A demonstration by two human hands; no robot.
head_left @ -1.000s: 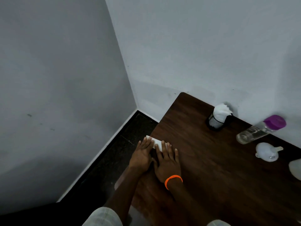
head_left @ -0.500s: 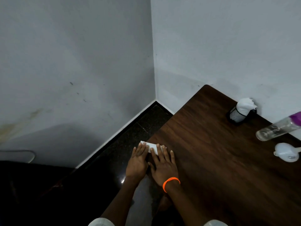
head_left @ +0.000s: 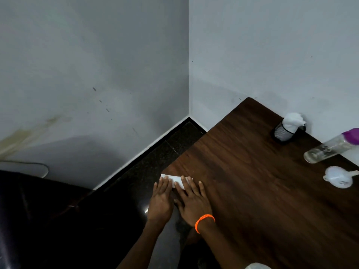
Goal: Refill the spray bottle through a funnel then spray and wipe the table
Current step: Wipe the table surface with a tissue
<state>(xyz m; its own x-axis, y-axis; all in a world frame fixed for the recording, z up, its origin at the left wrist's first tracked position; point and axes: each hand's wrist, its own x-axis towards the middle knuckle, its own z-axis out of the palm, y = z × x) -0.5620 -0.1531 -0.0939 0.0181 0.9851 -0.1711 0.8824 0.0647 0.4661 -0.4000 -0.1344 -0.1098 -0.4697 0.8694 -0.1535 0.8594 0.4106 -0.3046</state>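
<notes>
While your left hand (head_left: 161, 200) and right hand (head_left: 194, 202) press flat-fingered on the white tissue (head_left: 177, 180) at the counter (head_left: 262, 191) edge (wiping step, seemingly), sweep inward next.

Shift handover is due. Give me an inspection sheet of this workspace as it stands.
Surface: dark wooden table, set in a wall corner.
Job's things: clear bottle with purple cap; white funnel; white folded tissue at the table's near-left edge.
Clutter: black mesh cup stuffed with white tissue.
Grippers: left hand and right hand press flat on the folded tissue.
Cables: nothing seen.
Surroundings: grey walls, dark floor.
</notes>
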